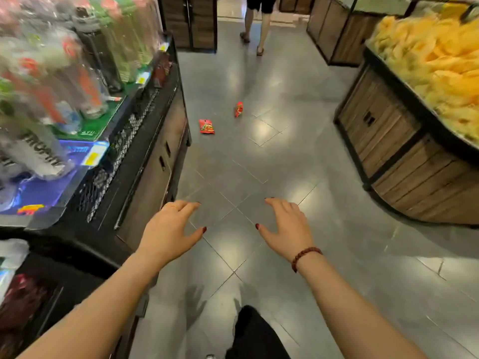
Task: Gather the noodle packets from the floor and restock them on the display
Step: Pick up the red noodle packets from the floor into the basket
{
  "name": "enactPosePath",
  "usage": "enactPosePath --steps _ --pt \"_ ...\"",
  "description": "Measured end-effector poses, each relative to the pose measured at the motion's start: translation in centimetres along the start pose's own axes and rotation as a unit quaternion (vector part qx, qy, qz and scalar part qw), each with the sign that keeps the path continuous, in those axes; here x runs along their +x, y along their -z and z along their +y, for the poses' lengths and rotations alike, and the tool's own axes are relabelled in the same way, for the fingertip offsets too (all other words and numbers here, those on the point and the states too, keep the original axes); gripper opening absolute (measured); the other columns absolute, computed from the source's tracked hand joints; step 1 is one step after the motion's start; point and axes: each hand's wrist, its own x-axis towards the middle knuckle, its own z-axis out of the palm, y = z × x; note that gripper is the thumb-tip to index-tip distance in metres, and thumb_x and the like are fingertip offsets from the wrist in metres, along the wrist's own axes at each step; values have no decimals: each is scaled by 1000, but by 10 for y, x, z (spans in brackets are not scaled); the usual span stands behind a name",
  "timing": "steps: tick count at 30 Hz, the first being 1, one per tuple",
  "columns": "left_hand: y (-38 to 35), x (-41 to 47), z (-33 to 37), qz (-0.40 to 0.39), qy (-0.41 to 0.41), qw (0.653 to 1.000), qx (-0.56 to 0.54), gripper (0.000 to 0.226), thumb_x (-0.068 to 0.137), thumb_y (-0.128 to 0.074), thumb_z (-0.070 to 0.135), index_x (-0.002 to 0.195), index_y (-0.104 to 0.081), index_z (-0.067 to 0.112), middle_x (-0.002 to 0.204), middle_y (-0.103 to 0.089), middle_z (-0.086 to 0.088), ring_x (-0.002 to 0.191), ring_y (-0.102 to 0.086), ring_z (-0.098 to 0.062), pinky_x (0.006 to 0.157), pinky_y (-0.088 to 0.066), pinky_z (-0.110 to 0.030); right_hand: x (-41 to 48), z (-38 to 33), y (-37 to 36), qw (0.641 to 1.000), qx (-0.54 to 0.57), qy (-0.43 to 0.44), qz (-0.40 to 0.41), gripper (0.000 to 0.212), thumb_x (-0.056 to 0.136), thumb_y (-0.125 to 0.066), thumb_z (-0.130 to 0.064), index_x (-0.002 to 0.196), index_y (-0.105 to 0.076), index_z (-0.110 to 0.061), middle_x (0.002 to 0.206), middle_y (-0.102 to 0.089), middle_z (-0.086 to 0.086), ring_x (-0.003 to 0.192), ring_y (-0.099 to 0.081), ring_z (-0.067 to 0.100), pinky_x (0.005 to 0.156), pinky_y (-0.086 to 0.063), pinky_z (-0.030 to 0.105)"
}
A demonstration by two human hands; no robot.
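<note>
Two red noodle packets lie on the grey tiled floor ahead of me: one (pixel 206 126) flat near the left shelf base, the other (pixel 238 109) a little farther and to the right. My left hand (pixel 171 228) and my right hand (pixel 287 226) are stretched out in front of me, palms down, fingers loosely spread, holding nothing. Both hands are well short of the packets. A beaded bracelet sits on my right wrist.
A black shelf unit (pixel 145 141) with bottles and packs runs along the left. A wooden display bin (pixel 394 151) heaped with yellow packets stands at the right. A person (pixel 256 24) walks away up the aisle. The floor (pixel 259 164) between the units is grey tile.
</note>
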Motion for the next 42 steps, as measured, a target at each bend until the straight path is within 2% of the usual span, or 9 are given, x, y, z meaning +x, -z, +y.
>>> enactPosePath --steps 11,15,18,24,28,34,39,42 --pt "-11 257 -24 -3 26 1000 -8 60 85 -65 49 137 -52 22 130 -57 -1 118 -53 -24 87 -49 -35 259 58 17 999 -23 21 -34 58 89 -56 -46 140 -39 -24 143 -43 -3 129 -38 21 104 -34 33" --pt "-6 352 -39 5 30 1000 2 59 82 -70 48 132 -57 20 122 -62 -2 111 -58 -24 82 -52 -36 362 71 34 999 -7 34 -39 58 89 -57 -45 140 -39 -24 143 -43 -4 129 -39 20 104 -34 33" --pt "-8 408 -56 4 36 999 1 58 79 -73 46 130 -59 20 119 -63 -2 109 -60 -24 80 -55 -37 425 76 39 999 1 35 -35 59 89 -57 -45 140 -39 -24 143 -44 -5 128 -39 20 104 -34 33" --pt "-20 538 -99 -1 49 999 -11 61 84 -67 49 137 -53 23 127 -59 1 118 -54 -20 87 -51 -34 559 87 32 999 1 34 -38 61 89 -56 -45 143 -37 -25 144 -42 -4 130 -37 20 107 -33 33" --pt "-23 630 -140 -6 54 998 -32 59 84 -68 47 135 -55 21 128 -59 -1 119 -54 -23 87 -50 -34 661 85 35 999 -8 33 -35 59 89 -57 -45 142 -37 -25 143 -43 -4 129 -38 20 106 -33 33" --pt "-12 764 -189 -41 76 995 -48 64 81 -58 55 136 -54 22 126 -59 -1 117 -55 -23 88 -48 -34 794 87 45 999 2 8 -44 58 89 -57 -44 141 -38 -25 142 -44 -4 127 -40 19 104 -33 30" --pt "-18 856 -208 -49 101 992 -65 61 84 -67 48 136 -54 20 128 -59 -2 120 -53 -24 90 -47 -35 888 102 44 997 12 11 -75 59 90 -56 -44 142 -36 -25 142 -44 -4 128 -39 19 105 -33 30" --pt "-27 907 -217 -53 130 987 -74 65 79 -57 55 132 -57 18 127 -60 -4 119 -54 -26 93 -46 -36 952 118 41 995 15 32 -95 59 91 -56 -43 143 -35 -24 141 -45 -3 128 -39 19 104 -33 29"
